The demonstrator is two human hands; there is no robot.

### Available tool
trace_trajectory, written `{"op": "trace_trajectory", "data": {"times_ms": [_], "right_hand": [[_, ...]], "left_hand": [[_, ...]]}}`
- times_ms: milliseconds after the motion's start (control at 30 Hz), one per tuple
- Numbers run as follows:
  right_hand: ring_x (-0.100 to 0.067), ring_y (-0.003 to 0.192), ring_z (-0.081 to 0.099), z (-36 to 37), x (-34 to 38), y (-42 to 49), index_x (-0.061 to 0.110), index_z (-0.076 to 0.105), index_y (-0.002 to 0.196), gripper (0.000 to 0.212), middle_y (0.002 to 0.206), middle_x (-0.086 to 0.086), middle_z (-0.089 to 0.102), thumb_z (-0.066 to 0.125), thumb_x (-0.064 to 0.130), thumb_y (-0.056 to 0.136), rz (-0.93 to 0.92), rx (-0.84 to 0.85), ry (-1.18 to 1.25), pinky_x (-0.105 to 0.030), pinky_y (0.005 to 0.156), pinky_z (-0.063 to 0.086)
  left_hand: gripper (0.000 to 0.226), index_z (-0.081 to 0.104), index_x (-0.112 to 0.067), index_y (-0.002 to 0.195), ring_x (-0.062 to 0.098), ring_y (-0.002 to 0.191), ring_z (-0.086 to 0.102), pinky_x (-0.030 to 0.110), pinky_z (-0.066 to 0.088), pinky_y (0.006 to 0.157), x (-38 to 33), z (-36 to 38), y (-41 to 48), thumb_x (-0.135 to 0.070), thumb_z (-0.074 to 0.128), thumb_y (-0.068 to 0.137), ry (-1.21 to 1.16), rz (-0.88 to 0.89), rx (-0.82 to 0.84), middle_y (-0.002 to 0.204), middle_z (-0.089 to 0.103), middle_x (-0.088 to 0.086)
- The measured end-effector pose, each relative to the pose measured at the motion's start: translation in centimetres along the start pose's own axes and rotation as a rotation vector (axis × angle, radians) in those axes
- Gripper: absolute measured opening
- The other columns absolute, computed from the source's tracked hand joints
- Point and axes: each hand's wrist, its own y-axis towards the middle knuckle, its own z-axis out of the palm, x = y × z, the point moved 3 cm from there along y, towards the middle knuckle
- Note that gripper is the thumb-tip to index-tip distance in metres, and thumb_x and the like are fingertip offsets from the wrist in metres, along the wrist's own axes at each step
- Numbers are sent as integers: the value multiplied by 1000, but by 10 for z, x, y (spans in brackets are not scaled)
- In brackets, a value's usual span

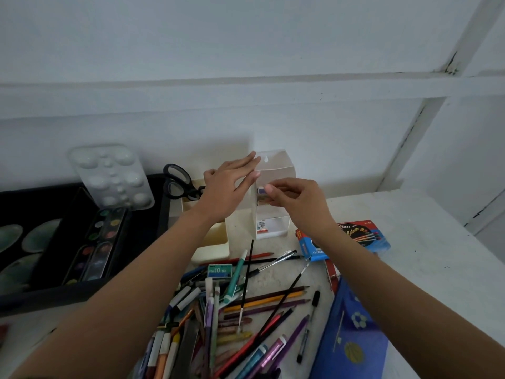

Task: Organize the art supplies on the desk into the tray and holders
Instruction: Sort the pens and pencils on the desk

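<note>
Sorting is only partly done, judging by how much lies loose on the desk (423, 242). Taking the cream holder (213, 242) as the landmark: left of it sits the black tray (32, 296), already carrying paint strips and, propped at its back, a clear mixing palette (112, 176). In front of the holder sprawls the big heap of pencils, pens and brushes (246, 310), unsorted; this looks like the bulk of what is left. A blue pouch (352, 337) lies to the front right of the holder, beyond the heap, and a blue crayon box (344, 239) to its right. Black scissors (180, 181) already stand in the holder's back slot. Just right of the holder stands a clear plastic box (273, 192). The left hand (229, 187) rests flat and spread against its upper side, steadying it. The right hand (295, 198) pinches something small at the box's opening; whether it is an eraser I cannot tell.
</note>
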Motion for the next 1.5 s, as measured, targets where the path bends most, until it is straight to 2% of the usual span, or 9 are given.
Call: {"op": "trace_trajectory", "data": {"times_ms": [167,300,400,600,800,1167,1267,1400,1500], "right_hand": [[-19,84,75,6,-5,-1,13,78,94,15,84,-2,78,73,26,91,-22,-65,19,-40,86,60],[-23,84,76,4,-8,-7,3,75,97,16,85,-10,77,71,19,92,35,-192,235,-35,87,60],[-26,85,76,4,-10,-9,1,74,99,18,87,-14,77,73,17,90,31,-204,281,-37,88,60],[-25,84,76,3,-12,-4,9,77,91,9,89,-6,76,77,17,86,-56,-173,143,-46,88,59],[-23,78,75,2,-15,6,6,77,88,15,85,-6,75,83,17,79,-99,-168,30,-46,82,61],[-13,65,62,4,-27,22,7,81,92,12,89,-1,62,82,14,82,-361,-152,-261,-30,65,55],[-8,67,61,5,-24,19,8,80,97,13,96,1,58,76,16,88,-418,-136,-343,-22,67,52],[-8,56,55,9,-17,-5,8,78,100,15,103,-2,59,67,18,95,-606,-209,-525,-22,56,50],[-7,63,54,29,-21,-35,10,74,96,16,99,1,63,64,21,92,-659,50,-589,-28,58,53]], "left_hand": [[51,51,-44,143,0,137,41,53,22,117,4,2,-2,-64,41,97,-55,-22,-44,147,39,-33],[42,51,-45,142,2,135,40,36,15,108,1,3,1,-53,48,102,-53,-28,-16,150,41,-30],[41,51,-45,142,2,133,39,33,13,103,0,1,1,-51,49,101,-70,-37,-4,151,41,-28],[41,52,-45,142,5,132,41,40,19,110,-1,0,2,-52,50,101,-67,-46,18,151,42,-27],[60,54,-46,140,5,130,43,53,26,116,-2,-1,1,-72,37,89,-84,-59,24,149,42,-31],[42,54,-43,141,8,126,44,51,23,116,-2,-3,3,-54,51,100,-71,-73,47,151,41,-29],[43,55,-46,139,6,126,45,51,25,117,-1,-3,3,-59,50,98,-97,-80,54,150,41,-32],[49,54,-47,139,1,121,47,53,28,116,-1,-6,3,-66,48,95,-96,-78,82,150,41,-33],[56,57,-47,137,-4,117,53,53,26,118,-3,-7,4,-74,50,89,-131,-81,93,148,42,-34]]}}
